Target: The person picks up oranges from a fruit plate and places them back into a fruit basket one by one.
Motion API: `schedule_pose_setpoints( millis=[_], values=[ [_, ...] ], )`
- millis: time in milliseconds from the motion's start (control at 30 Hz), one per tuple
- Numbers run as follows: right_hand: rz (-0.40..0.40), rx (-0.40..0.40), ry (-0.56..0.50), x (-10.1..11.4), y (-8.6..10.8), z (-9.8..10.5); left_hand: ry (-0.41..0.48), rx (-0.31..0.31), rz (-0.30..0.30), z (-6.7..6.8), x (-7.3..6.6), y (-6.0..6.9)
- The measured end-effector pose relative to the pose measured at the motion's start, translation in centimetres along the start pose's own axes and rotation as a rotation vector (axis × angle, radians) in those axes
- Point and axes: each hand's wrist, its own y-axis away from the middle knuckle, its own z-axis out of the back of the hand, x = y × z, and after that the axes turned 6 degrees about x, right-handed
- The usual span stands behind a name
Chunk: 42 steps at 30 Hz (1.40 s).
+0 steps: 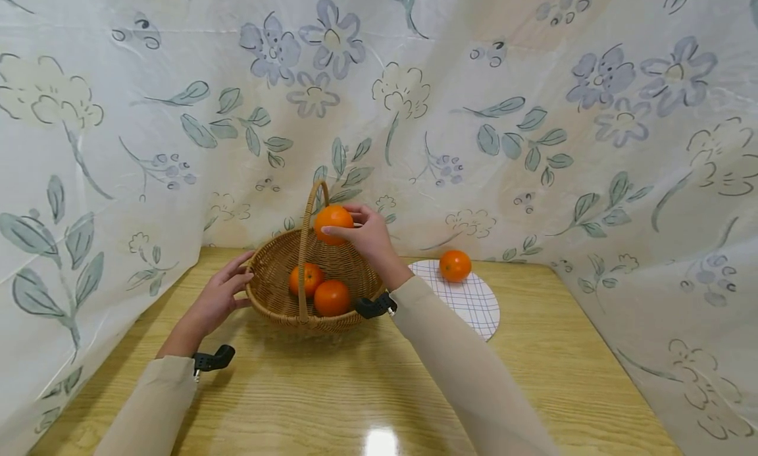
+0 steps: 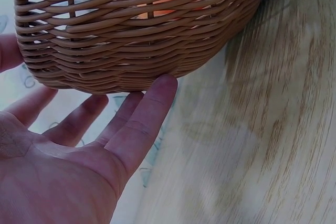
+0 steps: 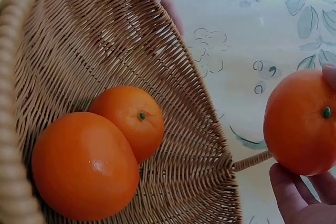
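My right hand (image 1: 372, 235) holds an orange (image 1: 333, 224) between thumb and fingers, above the wicker basket (image 1: 269, 291) and next to its tall handle (image 1: 304, 258). Two more oranges lie touching inside the basket, one orange (image 1: 333, 298) nearer me and another orange (image 1: 308, 278) behind it. In the right wrist view the held orange (image 3: 302, 124) shows a small green stem. My left hand (image 1: 222, 295) rests against the basket's left side. Its fingers (image 2: 139, 124) are spread and fairly straight, tips touching the outer weave.
Right of the basket lies a round white checked mat (image 1: 474, 304), with another orange (image 1: 455, 266) on its far part. Everything stands on a wooden table (image 1: 308, 397). A flowered cloth (image 1: 403, 133) hangs behind the table and along both sides.
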Motion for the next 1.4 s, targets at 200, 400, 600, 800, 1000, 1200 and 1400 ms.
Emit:
schedule_pose_setpoints(
  millis=[200, 400, 600, 800, 1000, 1200, 1400],
  values=[
    [-0.034, 0.005, 0.0, -0.3, -0.4, -0.5, 0.001, -0.002, -0.005, -0.2, 0.1, 0.3],
    [-0.076, 0.014, 0.002, -0.6, -0.7, -1.1, 0.001, -0.009, -0.005, -0.4, 0.1, 0.6],
    [-0.09, 0.014, 0.03, -1.3, -1.1, -1.5, 0.001, -0.009, -0.003, -0.5, 0.1, 0.8],
    [-0.112, 0.011, 0.097, -1.7, -1.4, -1.6, -0.003, -0.006, -0.009, -0.5, 0.1, 0.9],
    [-0.168, 0.015, 0.152, -2.4, -1.6, -1.6, -0.007, -0.003, -0.009, -0.6, 0.1, 0.9],
    [-0.185, 0.025, 0.183, -3.2, -1.9, -1.6, 0.0, -0.008, -0.007, -0.6, 0.1, 0.9],
    [-0.185, 0.04, 0.23, -3.6, -1.7, -1.6, -0.003, -0.008, -0.01, -0.7, 0.0, 0.8]
  ],
)
